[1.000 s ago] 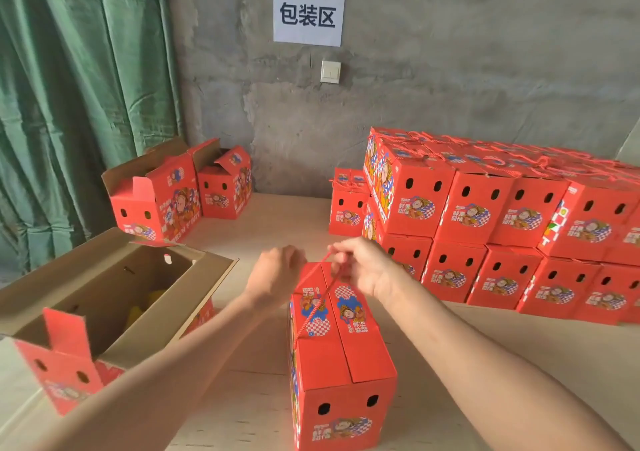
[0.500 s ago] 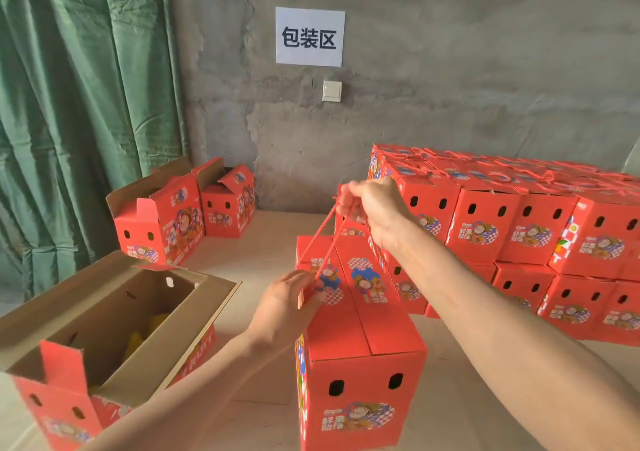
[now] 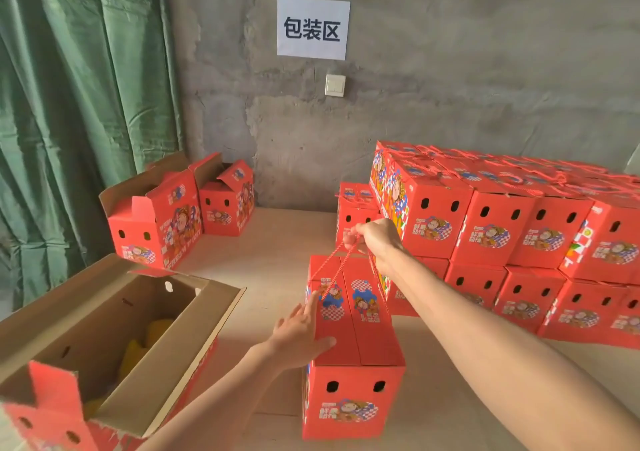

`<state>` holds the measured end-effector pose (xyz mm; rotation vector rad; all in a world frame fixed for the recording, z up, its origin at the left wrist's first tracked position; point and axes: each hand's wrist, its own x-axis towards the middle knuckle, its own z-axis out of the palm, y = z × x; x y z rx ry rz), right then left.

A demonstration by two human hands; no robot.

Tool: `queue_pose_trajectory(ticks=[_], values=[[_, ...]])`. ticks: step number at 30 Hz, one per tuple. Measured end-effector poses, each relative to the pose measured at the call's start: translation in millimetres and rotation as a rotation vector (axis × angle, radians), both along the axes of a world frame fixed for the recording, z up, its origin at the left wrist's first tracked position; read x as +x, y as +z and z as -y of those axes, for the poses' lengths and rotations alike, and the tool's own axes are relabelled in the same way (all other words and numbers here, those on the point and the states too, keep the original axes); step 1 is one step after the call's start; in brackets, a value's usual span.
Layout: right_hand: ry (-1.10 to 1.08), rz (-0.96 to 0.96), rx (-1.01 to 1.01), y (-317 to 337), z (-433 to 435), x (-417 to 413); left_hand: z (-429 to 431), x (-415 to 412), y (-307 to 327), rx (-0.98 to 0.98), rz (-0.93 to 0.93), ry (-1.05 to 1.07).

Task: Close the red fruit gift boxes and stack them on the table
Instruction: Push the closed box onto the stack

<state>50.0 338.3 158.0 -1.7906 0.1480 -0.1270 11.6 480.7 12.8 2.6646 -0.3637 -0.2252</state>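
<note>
Rough grey concrete wall (image 3: 467,69) fills the background, with a green curtain (image 3: 69,104) hanging down its left side. Below runs a pale wooden table (image 3: 287,235). On its right, a two-layer stack of closed red gift boxes (image 3: 498,228) stands against the wall. At the near left sits an open gift box (image 3: 104,329) with yellow objects (image 3: 138,350) inside. In the middle of the table stands a closed red gift box (image 3: 353,346), just in front of the stack. Two more open-flapped boxes (image 3: 162,222) wait at the back left. The left hand (image 3: 301,336) lies flat, fingers straight, on that middle box's top. The right hand (image 3: 374,242) is curled round its red rope handle (image 3: 332,260), drawn taut above the far end. A paper sign (image 3: 311,27) and a light switch (image 3: 335,85) are on the wall.
</note>
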Motion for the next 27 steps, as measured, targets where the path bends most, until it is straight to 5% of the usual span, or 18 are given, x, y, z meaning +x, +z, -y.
queue_pose_trajectory(ticks=[5, 8, 11, 16, 27], values=[[0.044, 0.068, -0.295, -42.0, 6.1, -2.7, -6.9, -0.2, -23.9, -0.141, -0.016, 0.019], [0.132, 0.095, -0.748, -70.3, 14.7, -17.9, -7.9, 0.4, -26.2, -0.174, 0.055, -0.001], [0.272, -0.079, -1.132, -108.9, 25.2, -38.0, -7.6, -2.1, -25.3, -0.153, 0.15, -0.039], [0.493, 0.042, -1.238, -166.3, 36.2, -68.3, -9.1, -5.1, -22.7, -0.097, 0.117, -0.219], [0.356, 0.162, -1.293, -190.0, 35.0, -49.2, -7.5, 34.7, -13.7, 0.001, 0.039, -0.289]])
